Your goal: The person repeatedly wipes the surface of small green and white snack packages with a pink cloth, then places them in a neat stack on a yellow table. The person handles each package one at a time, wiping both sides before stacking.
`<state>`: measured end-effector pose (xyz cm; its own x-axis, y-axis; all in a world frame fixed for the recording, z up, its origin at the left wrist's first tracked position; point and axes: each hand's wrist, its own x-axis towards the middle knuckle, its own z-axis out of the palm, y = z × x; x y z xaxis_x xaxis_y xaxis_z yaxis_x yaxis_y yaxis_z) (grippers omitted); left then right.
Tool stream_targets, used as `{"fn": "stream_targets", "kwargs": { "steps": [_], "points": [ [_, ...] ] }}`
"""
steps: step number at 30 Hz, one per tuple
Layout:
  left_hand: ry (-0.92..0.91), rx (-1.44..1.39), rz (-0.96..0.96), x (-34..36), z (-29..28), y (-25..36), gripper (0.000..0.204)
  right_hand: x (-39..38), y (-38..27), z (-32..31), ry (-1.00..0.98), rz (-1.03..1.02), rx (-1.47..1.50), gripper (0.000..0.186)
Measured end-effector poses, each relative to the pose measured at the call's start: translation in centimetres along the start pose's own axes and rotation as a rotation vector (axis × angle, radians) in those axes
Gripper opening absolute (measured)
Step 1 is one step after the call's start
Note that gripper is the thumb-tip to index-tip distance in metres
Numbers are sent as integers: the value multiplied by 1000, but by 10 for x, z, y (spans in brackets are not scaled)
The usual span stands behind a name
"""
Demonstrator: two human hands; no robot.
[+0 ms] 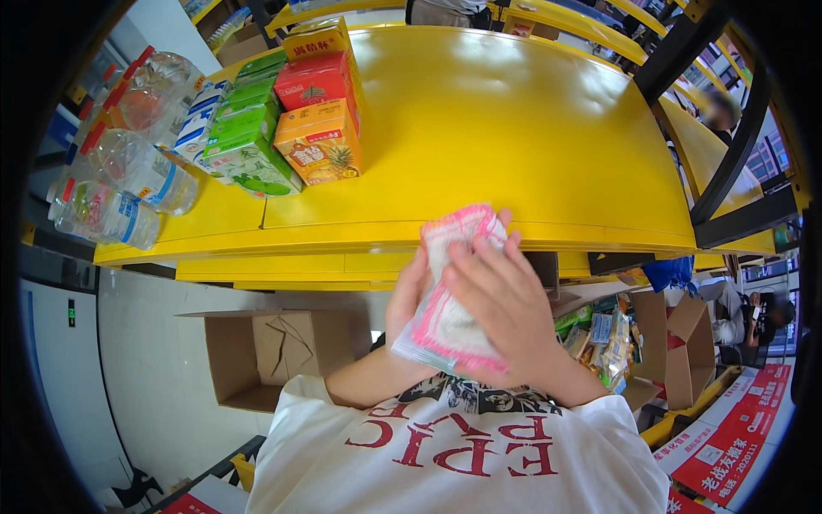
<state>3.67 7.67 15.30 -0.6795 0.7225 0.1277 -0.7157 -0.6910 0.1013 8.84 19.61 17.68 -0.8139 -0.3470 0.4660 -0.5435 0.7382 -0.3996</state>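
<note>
A folded white cloth with a pink edge (441, 313), in a clear plastic wrapper, is held in front of my chest, just off the shelf's front edge. My left hand (406, 295) supports it from the left and behind, closed around it; most of its fingers are hidden. Across the cloth's front lies my right hand (505, 300), its fingers stretched out flat on the wrapper. The wrapper's loose clear end sticks out at the lower left.
On the yellow shelf (514, 128), green cartons (248, 150), an orange carton (318, 141) and a red carton (312, 81) stand at the left, beside clear bottles (141, 167). Below are an open cardboard box (235, 360) and packaged snacks (612, 338). A black post (681, 56) rises at the right.
</note>
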Motion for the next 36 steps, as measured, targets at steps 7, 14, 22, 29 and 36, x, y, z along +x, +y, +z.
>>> {"fn": "stream_targets", "kwargs": {
  "steps": [7, 14, 22, 29, 36],
  "points": [
    [-66, 212, -47, 16, -20, 8, 56, -14, -21, 11, -131, -230, -142, 59],
    [71, 239, -40, -9, -6, 16, 58, 7, 3, -12, -28, 80, -169, 54],
    [-110, -87, -34, 16, -22, 9, 50, -5, -19, 9, -76, -134, -169, 54],
    [-68, -407, -112, -5, -17, 22, 45, -13, 30, -13, 242, 47, 52, 46],
    [-65, -95, 187, 2, -13, 31, 44, -36, 22, -8, 815, 397, 463, 25]
  ]
}}
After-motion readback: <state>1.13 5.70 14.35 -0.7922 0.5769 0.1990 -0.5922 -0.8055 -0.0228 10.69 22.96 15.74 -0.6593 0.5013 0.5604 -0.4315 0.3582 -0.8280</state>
